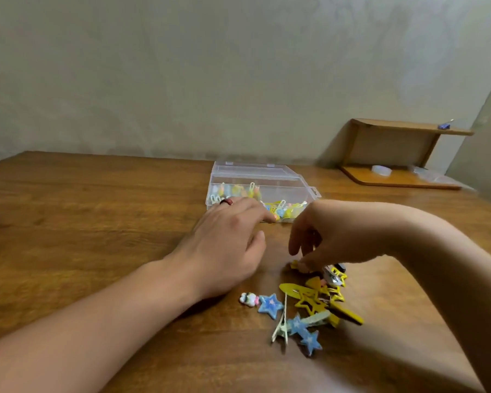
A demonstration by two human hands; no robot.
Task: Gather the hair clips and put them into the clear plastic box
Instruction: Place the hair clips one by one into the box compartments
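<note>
A clear plastic box (301,183) stands open on the wooden table, with several pastel clips inside. My left hand (227,245) hovers just in front of the box, fingers relaxed and stretched toward its near edge, holding nothing I can see. My right hand (323,236) reaches down onto the far end of a pile of hair clips (318,302), its fingertips pinching a small yellow clip (295,264). The pile holds yellow star clips, a blue star clip (270,304), more blue stars and a small white figure clip (248,299).
The wooden table (82,211) ends at a pale wall behind the box. At the back right stands a small wooden shelf (394,137) with a little blue item on top and clear plastic pieces on its base.
</note>
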